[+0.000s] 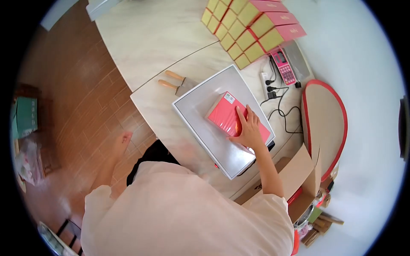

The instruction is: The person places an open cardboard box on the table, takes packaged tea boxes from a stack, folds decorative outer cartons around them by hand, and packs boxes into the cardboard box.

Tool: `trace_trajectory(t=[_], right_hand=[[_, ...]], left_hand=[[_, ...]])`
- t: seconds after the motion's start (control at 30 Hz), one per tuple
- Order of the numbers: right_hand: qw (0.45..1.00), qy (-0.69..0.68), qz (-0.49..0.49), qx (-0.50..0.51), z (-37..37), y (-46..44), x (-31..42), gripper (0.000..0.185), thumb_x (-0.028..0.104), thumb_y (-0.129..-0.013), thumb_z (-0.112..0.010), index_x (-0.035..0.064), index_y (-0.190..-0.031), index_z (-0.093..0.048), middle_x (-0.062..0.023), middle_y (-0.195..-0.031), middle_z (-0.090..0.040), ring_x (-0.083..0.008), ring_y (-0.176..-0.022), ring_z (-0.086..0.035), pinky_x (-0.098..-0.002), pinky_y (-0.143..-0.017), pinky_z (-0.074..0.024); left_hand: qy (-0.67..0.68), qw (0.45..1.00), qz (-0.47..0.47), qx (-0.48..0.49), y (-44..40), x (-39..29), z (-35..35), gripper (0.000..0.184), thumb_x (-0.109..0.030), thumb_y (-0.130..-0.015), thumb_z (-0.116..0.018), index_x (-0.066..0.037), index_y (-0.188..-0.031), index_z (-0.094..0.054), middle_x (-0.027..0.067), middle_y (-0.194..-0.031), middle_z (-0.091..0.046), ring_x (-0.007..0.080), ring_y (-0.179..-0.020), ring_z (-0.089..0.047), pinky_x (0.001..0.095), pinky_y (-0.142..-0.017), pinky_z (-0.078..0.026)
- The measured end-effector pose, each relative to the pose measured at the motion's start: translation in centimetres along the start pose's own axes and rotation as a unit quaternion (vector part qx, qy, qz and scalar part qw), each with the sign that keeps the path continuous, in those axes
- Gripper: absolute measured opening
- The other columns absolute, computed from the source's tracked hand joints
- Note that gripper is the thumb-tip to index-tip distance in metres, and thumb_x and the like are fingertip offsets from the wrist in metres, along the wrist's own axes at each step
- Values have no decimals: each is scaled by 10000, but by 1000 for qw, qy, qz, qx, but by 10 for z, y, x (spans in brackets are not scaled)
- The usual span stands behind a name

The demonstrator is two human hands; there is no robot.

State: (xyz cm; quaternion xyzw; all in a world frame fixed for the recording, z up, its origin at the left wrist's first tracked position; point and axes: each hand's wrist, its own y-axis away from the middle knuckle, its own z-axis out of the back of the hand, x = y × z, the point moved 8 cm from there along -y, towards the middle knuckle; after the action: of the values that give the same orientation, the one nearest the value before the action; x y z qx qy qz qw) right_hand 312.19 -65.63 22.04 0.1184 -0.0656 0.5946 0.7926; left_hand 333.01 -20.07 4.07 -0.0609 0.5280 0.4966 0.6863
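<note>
A red box [222,118] in shiny clear film, with a small white label at one end, lies on a grey metal plate [200,106] with a white frame. My right hand [247,130] reaches across this box, thumb along the near edge and fingertips at the far edge, gripping it across its width. A bright reflection shows on the plate's near corner. Away from the table, my left hand [123,140] hangs over the floor with its fingers curled in and nothing visible in them. Two wooden-handled scrapers [176,84] lie beside the plate, their blades partly hidden.
Stacked pink-and-gold boxes [239,32] stand at the back of the table. Behind the plate are a pink keypad device [283,66], a power strip [265,81] and loose black cables. An open cardboard carton [299,170] and a red-rimmed oval panel [326,119] sit to the right.
</note>
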Motion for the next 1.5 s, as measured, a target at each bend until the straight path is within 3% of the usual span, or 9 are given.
trace_trajectory(t=[0.13,0.2,0.33,0.4,0.67,1.17,1.37,1.47,1.5], right_hand=[[998,15,-25,-55,-4,-7,12,1017,452,-500,-766,208,-1403,-368,-262,-1377,-278,-422,-1176,-350,-534,-969,-275],[995,14,-32,-91,0,-17,15,954,435,-510,-757,215,-1374,-416,-259,-1370,-286,-422,-1179,-350,-534,-980,-269],[990,19,-45,-129,3,-40,7,867,441,-561,-741,217,-1347,-453,-253,-1346,-307,-419,-1176,-355,-521,-982,-278],[989,29,-49,-137,8,-54,1,841,453,-581,-736,219,-1341,-464,-248,-1336,-317,-417,-1168,-364,-509,-981,-288],[968,67,-92,-223,16,-84,-33,799,517,-612,-710,238,-1326,-481,-231,-1289,-383,-401,-1115,-418,-493,-959,-316],[970,38,-167,-174,-6,24,45,894,440,-551,-766,216,-1351,-436,-235,-1297,-345,-386,-1149,-371,-477,-947,-291],[972,-49,-190,-127,-8,67,77,931,352,-522,-791,184,-1357,-414,-243,-1318,-332,-396,-1189,-348,-498,-971,-269],[957,-121,-241,-112,-5,83,74,936,331,-536,-792,146,-1365,-400,-241,-1326,-332,-380,-1225,-338,-493,-1013,-262],[923,-245,-247,-166,-4,90,65,928,317,-554,-785,126,-1371,-389,-230,-1326,-349,-350,-1229,-350,-462,-1023,-275]], left_hand=[[-134,988,73,34,66,119,-16,232,-178,-891,-567,-29,-1062,-615,123,-981,-659,236,-928,-620,326,-812,-472],[-119,966,207,96,88,192,-37,243,-193,-864,-595,-32,-1044,-622,149,-934,-666,279,-886,-635,348,-790,-486],[-183,950,214,138,103,207,-46,247,-210,-847,-614,-33,-1019,-630,158,-893,-671,284,-851,-645,353,-766,-496],[-74,981,169,53,85,223,-50,251,-222,-867,-591,-32,-1027,-631,163,-920,-669,275,-868,-645,356,-770,-496],[0,995,78,62,3,106,-52,267,-206,-920,-516,-28,-1102,-595,125,-959,-650,209,-882,-612,319,-815,-471],[7,994,3,110,-2,67,-72,260,-198,-936,-521,-24,-1122,-577,69,-900,-623,147,-834,-571,277,-771,-462],[55,993,-82,62,-38,-22,-80,196,-165,-933,-523,-38,-1057,-605,56,-897,-640,134,-836,-589,273,-772,-462],[189,972,-122,62,-40,-119,-74,201,-167,-950,-500,-36,-1067,-597,51,-914,-639,130,-851,-591,268,-784,-459],[184,970,-148,66,-41,-148,-73,207,-170,-958,-486,-39,-1077,-592,51,-933,-637,130,-871,-590,267,-800,-454]])
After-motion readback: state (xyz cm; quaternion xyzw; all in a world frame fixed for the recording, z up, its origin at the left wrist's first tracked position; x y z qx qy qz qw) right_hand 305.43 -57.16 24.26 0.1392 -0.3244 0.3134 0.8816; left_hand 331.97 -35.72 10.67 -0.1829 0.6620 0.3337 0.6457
